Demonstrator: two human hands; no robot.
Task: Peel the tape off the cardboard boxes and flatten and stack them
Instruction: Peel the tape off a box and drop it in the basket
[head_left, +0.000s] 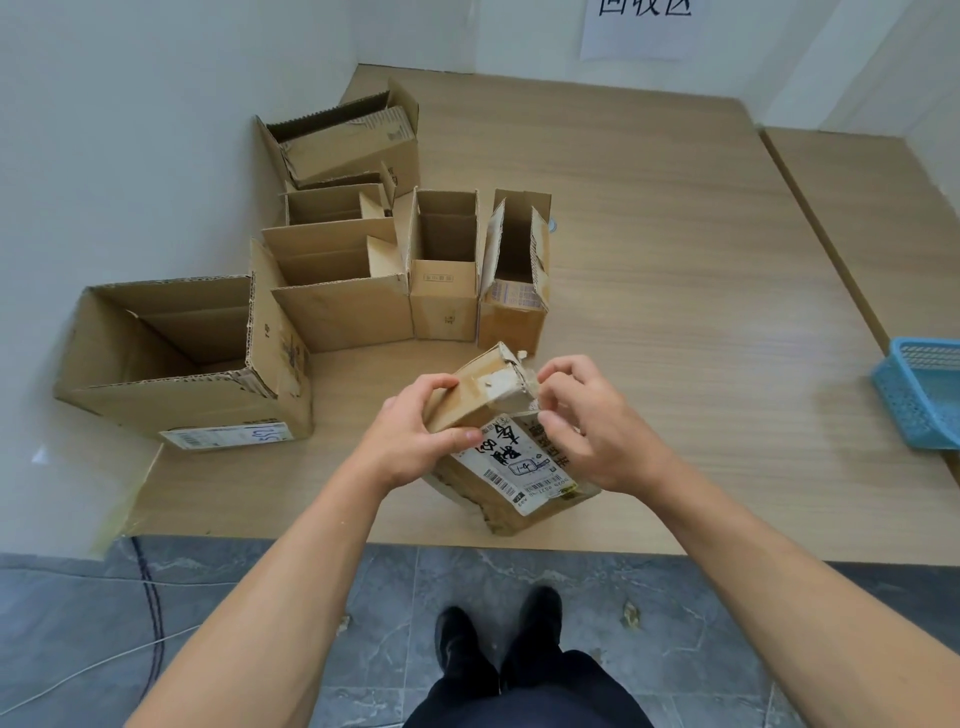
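**Item:** small box (501, 452), battered, with a white shipping label (524, 467) facing up. It is held tilted by the front edge of the table (675, 260), about midway along. Whether its lower end rests on the surface cannot be told.

**Left hand** (410, 431): fingers and thumb are curled round the raised upper end of the small box, steadying it.

**Right hand** (587, 431): fingertips are pinched together at the top corner, apparently on a frayed end of tape (532, 387). The strip is too small to make out for sure.

**Step in hand (judged):** peeling tape from the first box; nothing is flattened or stacked yet.

**Handling advice:**
- Keep the left grip close beside the seam so the card does not buckle.
- Draw the tape back low along the seam, slowly. The card looks soft and torn there, so a sharp tug would likely snap the strip or lift the paper skin.
- Take a fresh hold near the peel line as the strip lengthens.

**Also present:**
- A large box (182, 364), open, at the left edge.
- Other open boxes (441, 291) clustered behind it toward the back-left corner.
- A blue basket (919, 395) at the right edge.
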